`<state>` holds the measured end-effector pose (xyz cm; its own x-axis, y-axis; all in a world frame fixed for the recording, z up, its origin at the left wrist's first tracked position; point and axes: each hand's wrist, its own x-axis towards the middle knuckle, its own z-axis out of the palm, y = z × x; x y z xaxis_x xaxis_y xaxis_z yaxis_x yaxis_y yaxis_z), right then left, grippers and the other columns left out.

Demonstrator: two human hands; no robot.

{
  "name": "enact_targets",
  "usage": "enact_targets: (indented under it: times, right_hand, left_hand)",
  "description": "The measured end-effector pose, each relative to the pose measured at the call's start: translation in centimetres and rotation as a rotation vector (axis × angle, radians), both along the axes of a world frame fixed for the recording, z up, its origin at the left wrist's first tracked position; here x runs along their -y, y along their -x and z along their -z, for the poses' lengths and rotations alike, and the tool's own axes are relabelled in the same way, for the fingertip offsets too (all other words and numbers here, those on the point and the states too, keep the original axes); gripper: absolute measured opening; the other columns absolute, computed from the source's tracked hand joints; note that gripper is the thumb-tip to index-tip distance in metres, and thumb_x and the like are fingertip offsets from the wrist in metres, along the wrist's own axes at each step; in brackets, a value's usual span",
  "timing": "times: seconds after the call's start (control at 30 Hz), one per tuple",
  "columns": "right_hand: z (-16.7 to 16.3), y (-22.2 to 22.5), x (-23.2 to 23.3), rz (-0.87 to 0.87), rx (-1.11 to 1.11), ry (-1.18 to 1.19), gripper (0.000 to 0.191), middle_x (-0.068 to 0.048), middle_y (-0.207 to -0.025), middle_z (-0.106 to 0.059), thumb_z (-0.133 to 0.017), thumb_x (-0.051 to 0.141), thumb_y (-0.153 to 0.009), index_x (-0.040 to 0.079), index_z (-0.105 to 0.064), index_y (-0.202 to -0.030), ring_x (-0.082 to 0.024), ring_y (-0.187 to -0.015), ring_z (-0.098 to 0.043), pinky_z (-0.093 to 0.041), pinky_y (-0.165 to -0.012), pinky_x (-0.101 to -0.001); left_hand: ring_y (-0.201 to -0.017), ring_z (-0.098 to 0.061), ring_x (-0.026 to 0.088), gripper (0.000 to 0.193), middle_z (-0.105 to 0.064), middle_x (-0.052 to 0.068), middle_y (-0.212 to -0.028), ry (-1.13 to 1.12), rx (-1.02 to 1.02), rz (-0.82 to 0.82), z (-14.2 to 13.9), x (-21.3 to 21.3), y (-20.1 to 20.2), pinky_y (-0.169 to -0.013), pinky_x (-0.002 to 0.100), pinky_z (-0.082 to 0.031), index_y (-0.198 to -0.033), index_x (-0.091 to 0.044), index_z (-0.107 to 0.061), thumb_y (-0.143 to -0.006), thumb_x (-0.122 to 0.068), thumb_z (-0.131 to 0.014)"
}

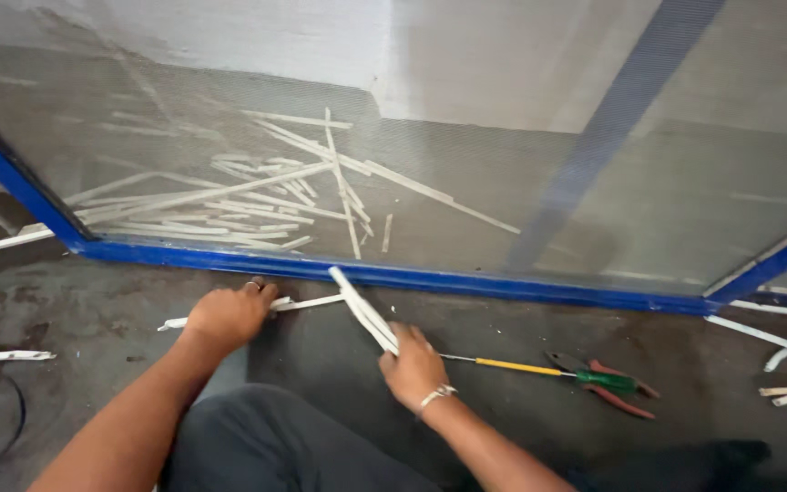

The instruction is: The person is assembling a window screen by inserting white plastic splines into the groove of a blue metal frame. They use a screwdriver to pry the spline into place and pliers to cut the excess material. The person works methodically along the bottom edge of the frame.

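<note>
We see the risk mostly in the white strip (363, 312): it is thin and springy, and because we hold it only at its lower end, its far end, which meets the blue frame (393, 275), can slip off the edge or kink if we push at an angle. A slip there could also drive the strip into the grey mesh (503, 182) stretched in the frame and tear or dent it. The loose offcut (307, 303) under our left fingers may skid on the dusty floor (93, 310).

Our right hand (413, 368) is clenched around the lower end of the white strip, fingers fully wrapped. Our left hand (229, 314) is nearly closed, knuckles up, pressing on the flat offcut lying just beside the frame; whether it grips it we cannot tell. A yellow-shafted screwdriver (521, 367) and red-handled pliers (608, 383) lie on the floor to the right, untouched.
</note>
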<state>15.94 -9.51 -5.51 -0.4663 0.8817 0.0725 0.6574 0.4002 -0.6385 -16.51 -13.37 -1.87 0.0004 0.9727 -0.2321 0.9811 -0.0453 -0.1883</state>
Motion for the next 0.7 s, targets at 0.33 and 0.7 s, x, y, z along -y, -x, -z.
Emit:
enact_targets:
  times: [0.33,0.7]
  right_hand:
    - [-5.9,-6.0,1.4,0.409,-0.951,1.105,0.035,-0.004,-0.098,-0.069,-0.05,0.002,-0.088,0.005,-0.059,-0.122,-0.015,-0.066,-0.06,-0.051,-0.05,-0.0318]
    - [-11.8,-9.9,-1.0,0.49,-0.75,0.641,0.027,-0.002,-0.074,-0.062,-0.057,0.013,-0.09,0.013,-0.062,-0.116,-0.013,-0.055,-0.055,-0.041,-0.045,-0.028]
  left_hand:
    - [-0.102,-0.07,0.038,0.043,-0.076,0.021,-0.104,0.204,0.655,-0.237,-7.5,-3.7,-8.1,-0.089,0.047,-0.054,-0.104,-0.006,-0.072,-0.087,-0.045,-0.063]
    - [-0.128,-0.061,0.03,0.081,-0.061,0.02,-0.138,0.217,1.586,-0.549,-12.1,-7.8,-32.2,-0.106,0.044,-0.049,-0.146,-0.001,-0.044,-0.1,-0.068,-0.052]
